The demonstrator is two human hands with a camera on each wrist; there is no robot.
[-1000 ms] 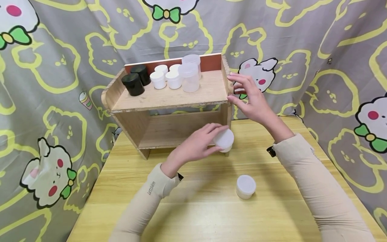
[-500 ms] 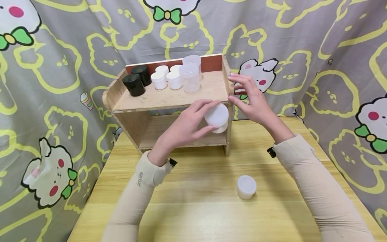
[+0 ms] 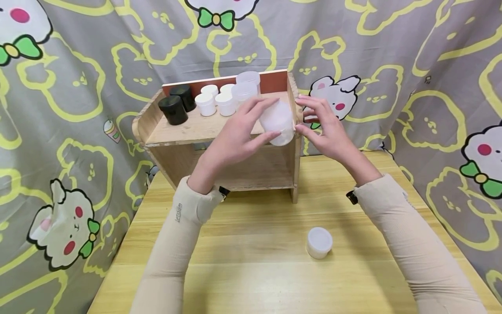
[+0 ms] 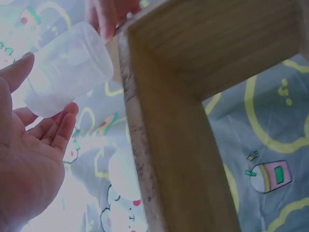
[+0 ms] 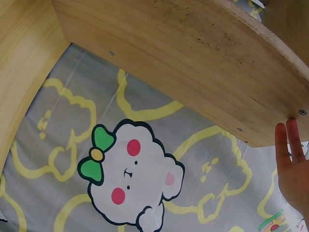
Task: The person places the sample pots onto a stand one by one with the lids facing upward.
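My left hand (image 3: 229,139) grips a translucent plastic jar (image 3: 277,124) between thumb and fingers. The jar is tilted, just in front of the upper board's right end. The left wrist view shows the same jar (image 4: 67,67) next to the front edge of the wooden shelf (image 4: 137,145), apart from it. My right hand (image 3: 329,131) touches the shelf's right side panel with its fingertips. In the right wrist view, straight fingers (image 5: 281,145) rest against that panel (image 5: 193,63). Whether the jar touches the upper board is hard to tell.
Along the upper board (image 3: 184,134) stand black jars (image 3: 173,110), several small white jars (image 3: 205,104) and two translucent jars (image 3: 244,92), partly hidden by my left hand. A short white-lidded jar (image 3: 319,243) stands on the wooden table (image 3: 255,270). Patterned curtain (image 3: 157,52) hangs behind.
My left hand has lifted the translucent jar from beside the shelf's lower right front to the upper board's height, tilting it. My right hand has stayed at the side panel.
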